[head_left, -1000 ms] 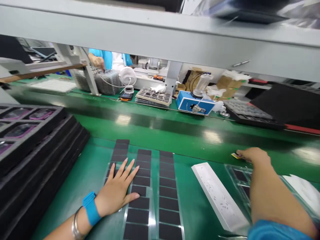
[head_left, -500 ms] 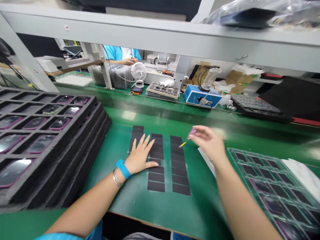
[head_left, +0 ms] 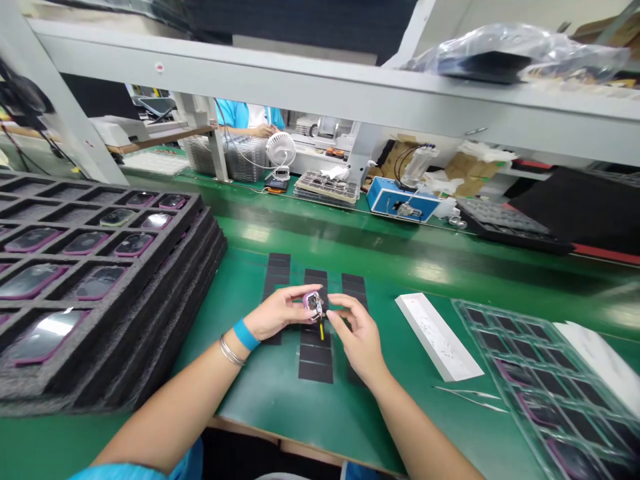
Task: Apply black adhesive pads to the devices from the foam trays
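My left hand (head_left: 279,312) pinches a small pink part (head_left: 313,305) with a yellow tab hanging below it, just above the strips of black rectangular pads (head_left: 316,363) on the green mat. My right hand (head_left: 356,335) is close beside the part on the right, fingers curled toward it and touching its edge. A blue band and a bracelet sit on my left wrist.
A stack of black foam trays (head_left: 165,313) holding pink parts fills the left. A white bar (head_left: 437,335), tweezers (head_left: 467,395) and a clear tray (head_left: 543,380) of parts lie at right. Beyond a green conveyor (head_left: 450,257), another person (head_left: 247,120) works.
My right hand carried the small pink part from the far right to the middle. My left hand lifted off the black pads and took hold of the part.
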Motion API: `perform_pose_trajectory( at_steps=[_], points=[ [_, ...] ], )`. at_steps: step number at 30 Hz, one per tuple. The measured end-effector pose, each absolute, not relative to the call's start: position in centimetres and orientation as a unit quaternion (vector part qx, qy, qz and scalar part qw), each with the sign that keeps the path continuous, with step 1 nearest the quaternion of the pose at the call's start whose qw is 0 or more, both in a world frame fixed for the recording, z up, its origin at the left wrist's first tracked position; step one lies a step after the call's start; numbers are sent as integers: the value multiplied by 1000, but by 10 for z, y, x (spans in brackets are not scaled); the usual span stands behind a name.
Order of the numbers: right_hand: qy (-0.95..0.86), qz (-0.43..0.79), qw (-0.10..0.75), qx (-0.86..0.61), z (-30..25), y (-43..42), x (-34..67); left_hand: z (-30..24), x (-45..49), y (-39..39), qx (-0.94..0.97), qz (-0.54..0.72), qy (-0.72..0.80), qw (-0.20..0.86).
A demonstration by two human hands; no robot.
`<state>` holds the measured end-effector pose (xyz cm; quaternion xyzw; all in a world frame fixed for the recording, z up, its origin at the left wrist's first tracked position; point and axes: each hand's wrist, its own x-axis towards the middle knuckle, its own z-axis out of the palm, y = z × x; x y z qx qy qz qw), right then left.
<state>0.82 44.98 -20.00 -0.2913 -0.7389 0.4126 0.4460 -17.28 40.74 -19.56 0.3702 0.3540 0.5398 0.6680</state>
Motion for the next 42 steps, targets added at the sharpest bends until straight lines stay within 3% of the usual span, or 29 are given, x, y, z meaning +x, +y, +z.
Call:
perform_pose_trajectory(
  at_steps=[5,35,42],
  points=[
    [-795,319,438,-272,-196,446,10,-194,-171,406,367,554,328,671],
    [-828,283,419,-243,-195,444,8,-199,-172,407,463,555,295,625],
    [-840,218,424,-260,-198,442,8,-202,-171,409,455,561,281,632]
  ],
)
